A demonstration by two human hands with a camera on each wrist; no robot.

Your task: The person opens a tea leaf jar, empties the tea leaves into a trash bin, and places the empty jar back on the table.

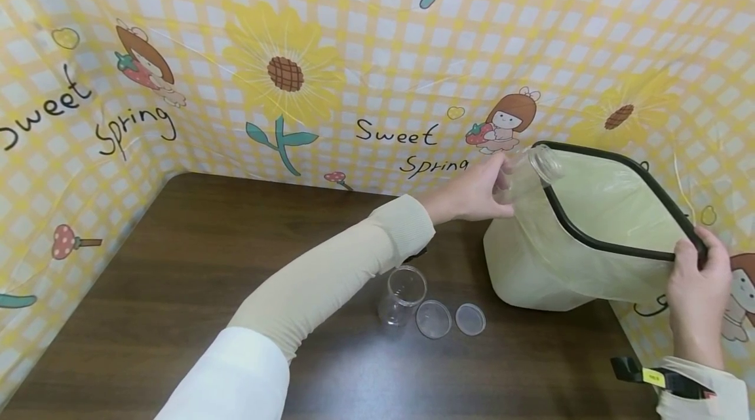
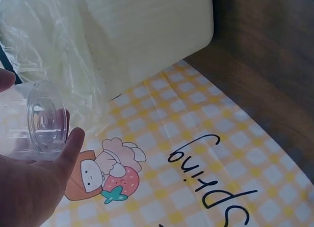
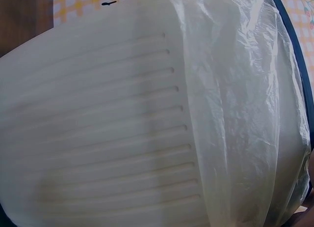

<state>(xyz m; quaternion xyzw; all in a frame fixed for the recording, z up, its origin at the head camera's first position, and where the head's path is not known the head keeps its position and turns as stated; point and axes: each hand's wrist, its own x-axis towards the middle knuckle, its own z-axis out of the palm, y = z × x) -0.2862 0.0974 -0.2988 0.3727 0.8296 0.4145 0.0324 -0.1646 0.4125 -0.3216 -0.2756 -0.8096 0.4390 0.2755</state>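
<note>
My left hand (image 1: 472, 192) grips a clear plastic jar (image 1: 544, 166), tipped sideways at the near-left rim of a pale trash bin (image 1: 525, 269). In the left wrist view, the jar's round base (image 2: 46, 120) faces the camera, between thumb and fingers. The bin leans, its mouth turned toward me, with a thin plastic bag (image 3: 230, 114) folded over the outside. A black rim ring (image 1: 613, 246) runs round the opening. At the right corner of that ring, my right hand (image 1: 698, 289) grips the rim, thumb on the near side.
A second clear jar (image 1: 402, 295) stands upright on the dark wood table (image 1: 194, 263). Beside it lie two round clear lids, a larger lid (image 1: 433, 320) and a smaller lid (image 1: 470, 320). A checked yellow cloth (image 1: 366, 79) walls in the back and sides.
</note>
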